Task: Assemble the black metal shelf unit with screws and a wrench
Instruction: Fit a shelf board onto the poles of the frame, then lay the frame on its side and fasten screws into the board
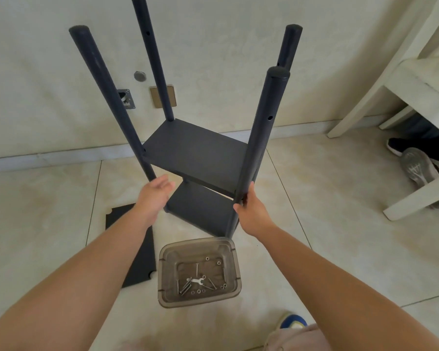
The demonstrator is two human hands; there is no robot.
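Observation:
The black metal shelf unit (195, 153) stands upright on the tiled floor, with four round posts and two shelf boards fitted. My right hand (249, 211) grips the near right post (261, 138) low down, at the level of the upper board's front corner. My left hand (153, 196) is spread beside the near left post (112, 97), fingers straight, holding nothing. A loose black shelf board (140, 259) lies flat on the floor under my left forearm. A clear brown plastic tub (167, 274) in front of the unit holds long screws, nuts and a small silver wrench (197, 281).
A white wall with a baseboard runs right behind the unit. A white wooden chair (416, 92) stands at the right, with shoes (421, 168) under it. My own shoe (292, 321) and knee show at the bottom edge.

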